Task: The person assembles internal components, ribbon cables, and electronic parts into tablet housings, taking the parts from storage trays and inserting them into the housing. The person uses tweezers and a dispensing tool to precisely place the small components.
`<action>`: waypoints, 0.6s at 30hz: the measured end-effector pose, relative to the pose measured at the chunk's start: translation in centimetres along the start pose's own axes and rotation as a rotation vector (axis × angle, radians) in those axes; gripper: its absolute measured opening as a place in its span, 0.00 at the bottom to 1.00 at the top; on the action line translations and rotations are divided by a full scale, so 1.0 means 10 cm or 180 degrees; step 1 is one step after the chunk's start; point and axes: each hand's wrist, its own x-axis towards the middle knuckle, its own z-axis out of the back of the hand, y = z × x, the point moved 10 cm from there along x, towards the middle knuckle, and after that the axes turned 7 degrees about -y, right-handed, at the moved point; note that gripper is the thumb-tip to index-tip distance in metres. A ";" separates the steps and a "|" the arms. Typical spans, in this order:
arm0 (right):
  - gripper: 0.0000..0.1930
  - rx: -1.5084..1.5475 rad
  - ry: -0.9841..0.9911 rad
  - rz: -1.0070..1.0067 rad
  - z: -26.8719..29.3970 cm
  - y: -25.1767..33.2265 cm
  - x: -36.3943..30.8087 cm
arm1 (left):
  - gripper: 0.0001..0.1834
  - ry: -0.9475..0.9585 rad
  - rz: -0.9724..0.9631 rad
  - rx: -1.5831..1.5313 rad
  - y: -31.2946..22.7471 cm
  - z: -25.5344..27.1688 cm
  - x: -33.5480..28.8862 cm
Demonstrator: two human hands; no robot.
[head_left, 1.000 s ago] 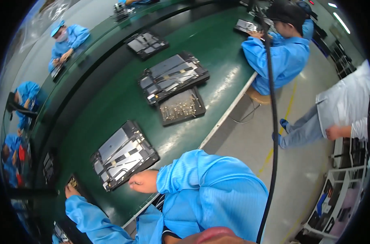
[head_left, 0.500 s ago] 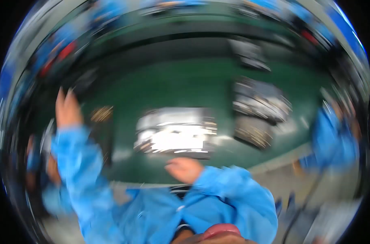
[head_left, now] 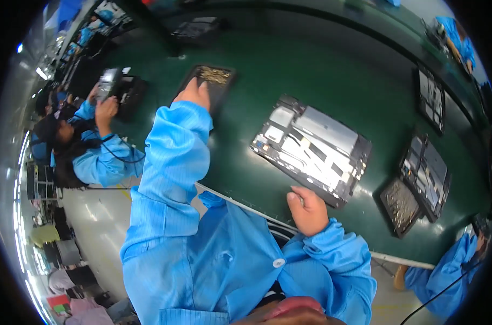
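Observation:
Fingers apart, my left hand (head_left: 194, 96) reaches out over the near left part of a dark shallow tray (head_left: 224, 93), where several small gold-coloured metal pieces (head_left: 213, 75) lie at the far end. What the fingertips touch cannot be made out. My right hand (head_left: 309, 212) is curled closed beside the near edge of an opened flat electronic device (head_left: 324, 142). The inside of that hand is hidden. Silver panels, a black frame and bright, glare-washed strips show on the device, which lies at a slant on the green table (head_left: 240, 157).
To the right, a similar opened device (head_left: 429, 172) overlaps a second tray of small metal pieces (head_left: 400, 205); another device (head_left: 431, 100) lies farther back. A co-worker (head_left: 102, 149) handles a device at the left. Another blue sleeve (head_left: 443, 279) shows at the lower right.
The view has swung to the left and sharpened, so the device and trays now appear farther right. My left hand has gone from beside the tray to over it. My right hand stays curled.

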 end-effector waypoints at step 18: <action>0.13 0.0291 0.0227 -0.0439 -0.02 -0.10 0.04 | 0.18 0.0867 0.0365 0.0686 0.63 -0.68 -0.01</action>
